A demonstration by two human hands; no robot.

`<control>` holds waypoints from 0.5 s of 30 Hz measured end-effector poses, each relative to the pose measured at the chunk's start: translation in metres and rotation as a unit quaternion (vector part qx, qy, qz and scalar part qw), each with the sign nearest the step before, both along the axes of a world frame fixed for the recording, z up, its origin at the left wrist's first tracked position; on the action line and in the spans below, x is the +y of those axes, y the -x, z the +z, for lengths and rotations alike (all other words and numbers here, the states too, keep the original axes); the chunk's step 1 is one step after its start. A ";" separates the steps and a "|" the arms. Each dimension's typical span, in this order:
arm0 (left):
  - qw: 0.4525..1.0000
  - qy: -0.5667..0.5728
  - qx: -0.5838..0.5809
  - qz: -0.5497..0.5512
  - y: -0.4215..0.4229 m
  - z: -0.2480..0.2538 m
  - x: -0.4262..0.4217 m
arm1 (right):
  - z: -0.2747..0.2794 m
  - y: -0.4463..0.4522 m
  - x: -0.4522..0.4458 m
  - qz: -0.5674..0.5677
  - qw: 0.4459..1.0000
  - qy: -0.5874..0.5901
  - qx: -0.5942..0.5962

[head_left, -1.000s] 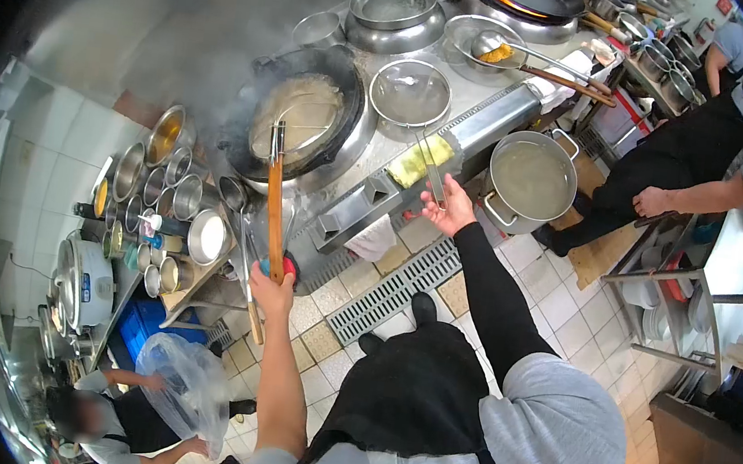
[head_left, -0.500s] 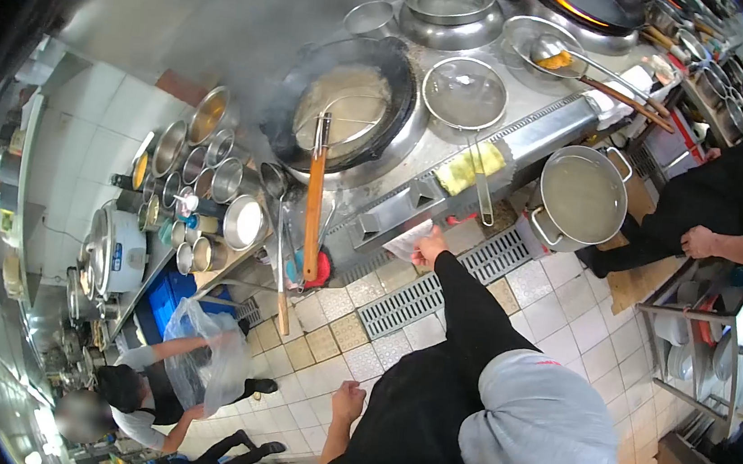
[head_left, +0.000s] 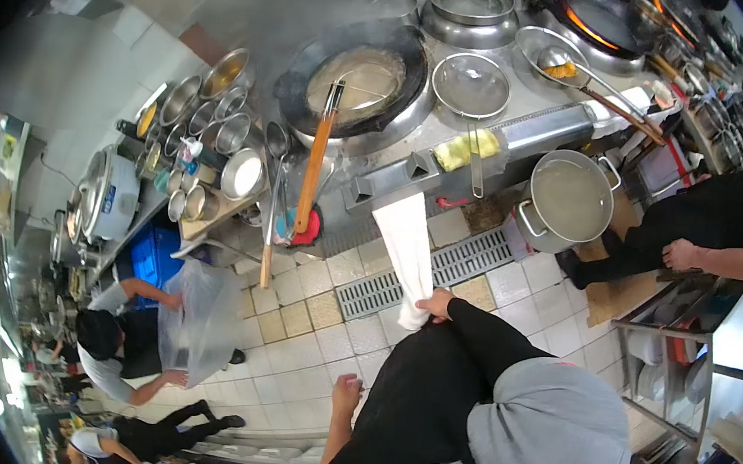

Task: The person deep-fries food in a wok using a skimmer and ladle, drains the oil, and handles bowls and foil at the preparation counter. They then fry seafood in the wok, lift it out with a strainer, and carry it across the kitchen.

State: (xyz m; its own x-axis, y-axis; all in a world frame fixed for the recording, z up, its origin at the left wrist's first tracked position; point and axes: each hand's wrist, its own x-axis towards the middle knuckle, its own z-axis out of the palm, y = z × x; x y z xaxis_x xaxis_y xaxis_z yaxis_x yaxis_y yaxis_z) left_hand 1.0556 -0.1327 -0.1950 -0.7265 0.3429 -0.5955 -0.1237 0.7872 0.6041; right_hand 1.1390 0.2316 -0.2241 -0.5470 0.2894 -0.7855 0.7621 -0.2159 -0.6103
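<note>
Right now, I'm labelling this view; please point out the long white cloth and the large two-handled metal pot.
Long white cloth [head_left: 411, 259], head view: middle of its length.
Large two-handled metal pot [head_left: 552, 245], head view: outer wall, below the rim.

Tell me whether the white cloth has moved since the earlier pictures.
Yes: the right hand has drawn the white cloth outward from the stove's front edge, toward the apron.

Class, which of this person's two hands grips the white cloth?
The black-sleeved right hand grips the white cloth; the bare-forearmed left hand is apart from it.
</note>
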 end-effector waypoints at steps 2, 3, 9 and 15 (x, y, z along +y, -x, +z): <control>0.996 -0.051 -0.061 0.048 -0.010 -0.001 0.037 | -0.024 -0.002 -0.002 0.057 0.995 -0.054 0.066; 0.988 -0.113 -0.089 0.050 -0.013 -0.005 0.059 | -0.041 -0.005 -0.002 0.084 0.988 -0.081 0.099; 0.858 -0.409 -0.277 0.141 -0.050 0.027 0.194 | 0.039 -0.009 -0.006 -0.113 0.974 0.093 0.175; 0.893 -0.383 -0.166 0.165 -0.066 -0.005 0.210 | 0.083 -0.048 0.000 -0.020 0.979 0.139 0.149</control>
State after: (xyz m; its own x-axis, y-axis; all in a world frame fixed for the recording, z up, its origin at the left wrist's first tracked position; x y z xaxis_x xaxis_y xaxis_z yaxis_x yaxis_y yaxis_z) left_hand 1.1220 0.0776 -0.2000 -0.6898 0.5417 -0.4804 -0.5463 0.0459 0.8363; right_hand 1.1866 0.2318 -0.1410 -0.7568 0.1138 -0.6437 0.5463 -0.4307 -0.7184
